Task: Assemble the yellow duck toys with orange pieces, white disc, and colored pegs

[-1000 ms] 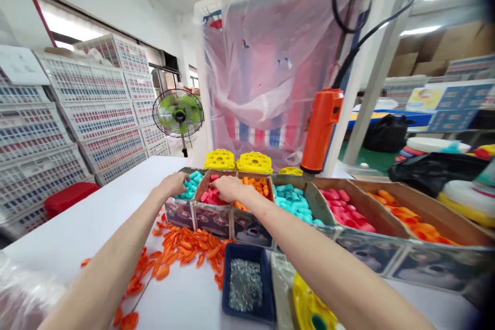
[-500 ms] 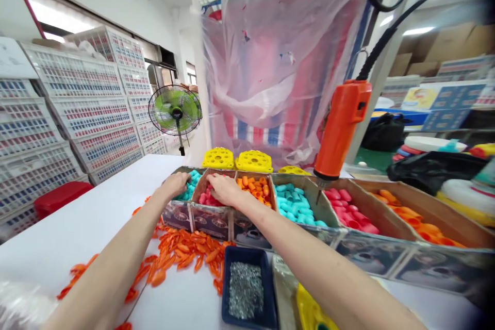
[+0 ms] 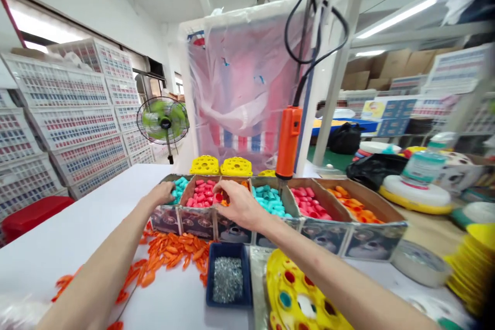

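At the far-left bin, my left hand rests with its fingers curled together against the turquoise plastic pieces; what its fingertips hold, if anything, is hidden. My right hand is over the bin of orange pieces, thumb and forefinger closed on a pink plastic cap whose hollow end shows. Just left of it lie pink pieces in their own bin. A yellow round plate with holes lies under my right forearm, with coloured pieces set in some holes.
A blue tray of small metal parts sits before the bins, beside a loose heap of orange pieces. An orange power screwdriver hangs above the bins. Farther right are more turquoise, pink and orange pieces. Yellow plates stand behind.
My right hand has moved from inside the pink bin up and rightward, a pink cap now showing in its fingers. My left hand stays at the turquoise bin. The view has turned right.
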